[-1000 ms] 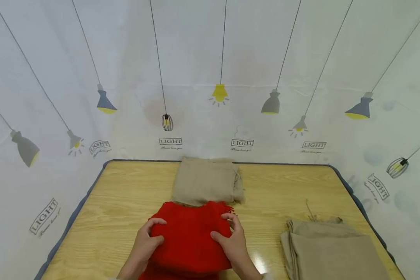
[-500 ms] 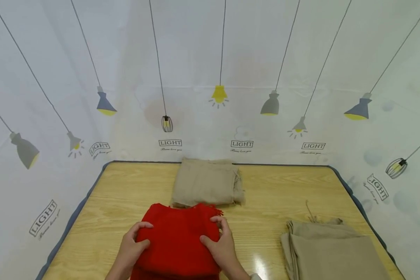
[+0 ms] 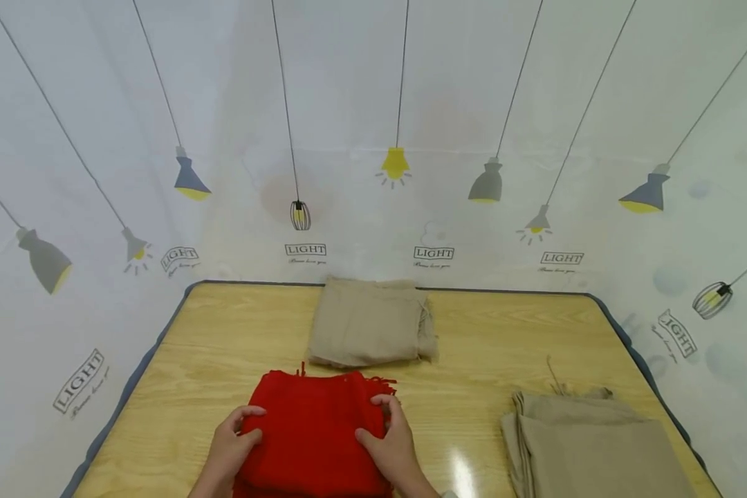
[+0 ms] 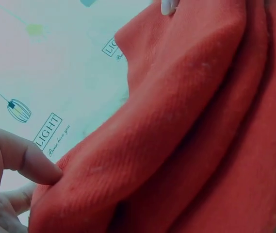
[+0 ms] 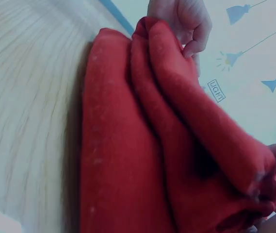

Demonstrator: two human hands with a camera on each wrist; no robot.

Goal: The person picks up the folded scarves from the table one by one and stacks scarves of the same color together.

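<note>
A red fringed scarf (image 3: pixel 317 432), folded in layers, lies near the table's front edge in the head view. My left hand (image 3: pixel 227 443) pinches its left side, thumb on top and fingers round the edge. On the other side my right hand (image 3: pixel 393 443) grips the scarf the same way, beside the fringe. The left wrist view shows the left thumb (image 4: pixel 36 162) pressed into the top fold of the scarf (image 4: pixel 142 131). In the right wrist view, stacked folds of the scarf (image 5: pixel 123 136) run between both hands, and the upper layers sit raised above the bottom one.
A folded beige cloth (image 3: pixel 370 321) lies at the table's back edge, just beyond the scarf. Another folded beige cloth (image 3: pixel 597 446) with loose threads lies at front right. The wooden table (image 3: pixel 211 346) meets a white curtain (image 3: pixel 348 104) printed with lamps behind and at both sides.
Both hands have shifted left and slightly toward the front with the scarf between them. A gap now shows between the scarf and the back beige cloth. Their grip looks the same.
</note>
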